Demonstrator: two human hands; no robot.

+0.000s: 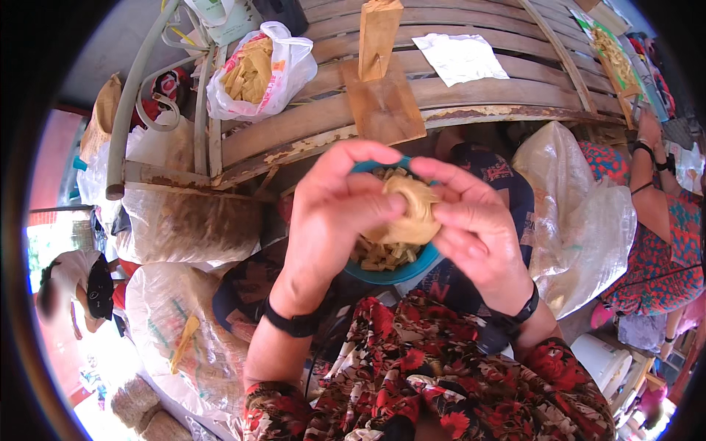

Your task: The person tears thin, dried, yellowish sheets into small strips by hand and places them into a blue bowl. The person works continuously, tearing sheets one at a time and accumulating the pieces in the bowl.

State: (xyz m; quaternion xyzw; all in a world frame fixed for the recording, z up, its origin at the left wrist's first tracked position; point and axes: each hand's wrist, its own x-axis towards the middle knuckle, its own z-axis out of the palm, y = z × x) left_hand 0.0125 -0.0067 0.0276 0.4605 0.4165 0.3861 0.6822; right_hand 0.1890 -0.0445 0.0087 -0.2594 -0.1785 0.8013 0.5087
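Observation:
Between my two hands is a rounded piece of pale yellow husk or leaf (pixel 413 212), with gathered folds at its top. My left hand (pixel 345 206) grips its left side, the thumb pressed on the folds. My right hand (pixel 474 220) pinches its right edge with thumb and fingers. Below it, a turquoise basin (pixel 405 274) holds many short cut pieces of pale dried plant material (pixel 386 254). Beyond my hands, a wooden block (pixel 378 49) stands upright on a flat wooden board (pixel 386 110), a thin pointed piece of metal at its front.
A slatted bench (pixel 309 118) with a rusty metal edge spans the far side. On it are a plastic bag (pixel 295 71) of folded yellow strips and a white sheet (pixel 460 58). Large plastic sacks (pixel 187 331) flank me. Another person (pixel 651 220) works at the right; one more is at far left.

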